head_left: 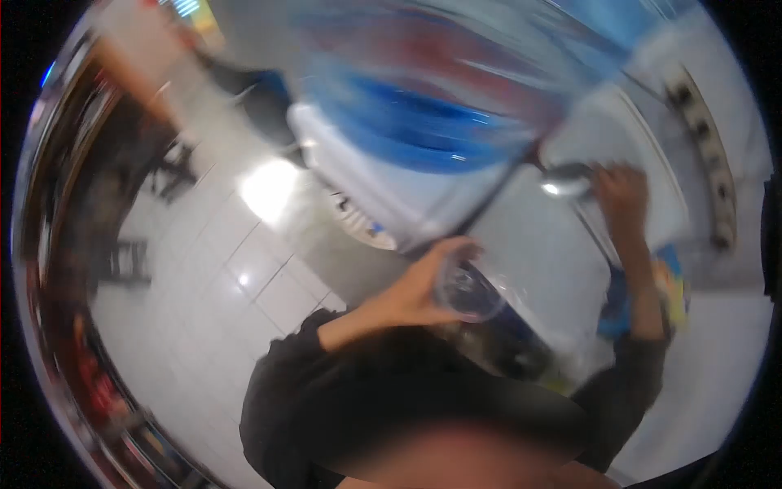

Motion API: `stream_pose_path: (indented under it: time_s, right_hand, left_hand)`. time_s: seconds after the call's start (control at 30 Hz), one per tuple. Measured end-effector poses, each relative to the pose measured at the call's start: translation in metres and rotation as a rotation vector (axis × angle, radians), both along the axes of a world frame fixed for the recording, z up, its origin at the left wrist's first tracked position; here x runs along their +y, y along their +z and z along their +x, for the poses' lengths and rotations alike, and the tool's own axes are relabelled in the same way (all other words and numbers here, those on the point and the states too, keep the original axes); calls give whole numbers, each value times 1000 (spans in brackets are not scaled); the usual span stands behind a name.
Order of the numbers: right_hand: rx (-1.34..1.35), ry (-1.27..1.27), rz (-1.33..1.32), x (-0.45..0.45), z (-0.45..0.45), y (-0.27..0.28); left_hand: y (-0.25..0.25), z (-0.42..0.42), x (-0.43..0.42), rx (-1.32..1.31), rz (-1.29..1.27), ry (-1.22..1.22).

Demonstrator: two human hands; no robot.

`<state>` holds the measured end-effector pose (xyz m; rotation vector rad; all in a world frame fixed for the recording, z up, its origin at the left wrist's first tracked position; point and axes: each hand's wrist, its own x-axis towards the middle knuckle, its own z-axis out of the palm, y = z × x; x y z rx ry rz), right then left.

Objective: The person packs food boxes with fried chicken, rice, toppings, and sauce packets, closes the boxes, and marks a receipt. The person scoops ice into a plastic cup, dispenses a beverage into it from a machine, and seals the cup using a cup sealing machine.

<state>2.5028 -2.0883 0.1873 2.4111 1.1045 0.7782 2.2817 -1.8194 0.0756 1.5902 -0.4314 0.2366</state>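
Pale tiled floor (204, 359) spreads across the left of the frame; a large transparent blue water bottle (407, 122) sits on a white plastic dispenser (415, 200) at upper centre. Near the centre, the left hand (419, 281) has its fingers clasped round a clear plastic cup (468, 297) — the right hand (623, 196), upper right, grips a blurred silver spoon-like utensil (564, 179).

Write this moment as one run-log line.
left hand: holds clear cup; right hand: at blurred spoon-like utensil; water bottle: on white dispenser
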Motion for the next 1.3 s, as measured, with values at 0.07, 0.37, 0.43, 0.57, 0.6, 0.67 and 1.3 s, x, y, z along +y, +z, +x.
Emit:
stream_pose_path:
  time_s: [0.07, 0.37, 0.43, 0.57, 0.6, 0.67, 1.3]
  right_hand:
    - [-45, 47, 13, 7, 11, -28]
    - [99, 4, 114, 17, 8, -47]
    - [172, -23, 140, 12, 14, -44]
    - [366, -73, 146, 9, 18, -49]
    - [366, -75, 149, 9, 19, -50]
    - [503, -84, 220, 11, 21, -54]
    - [708, 45, 425, 26, 24, -58]
  left_hand:
    - [9, -1, 17, 131, -15, -59]
    - [12, 11, 25, 104, 43, -77]
    - [8, 14, 22, 116, 32, -84]
    - [14, 15, 14, 86, 39, -54]
    - [14, 15, 11, 87, 42, -56]
    - [10, 19, 8, 100, -2, -11]
    - [14, 21, 10, 222, 291, 111]
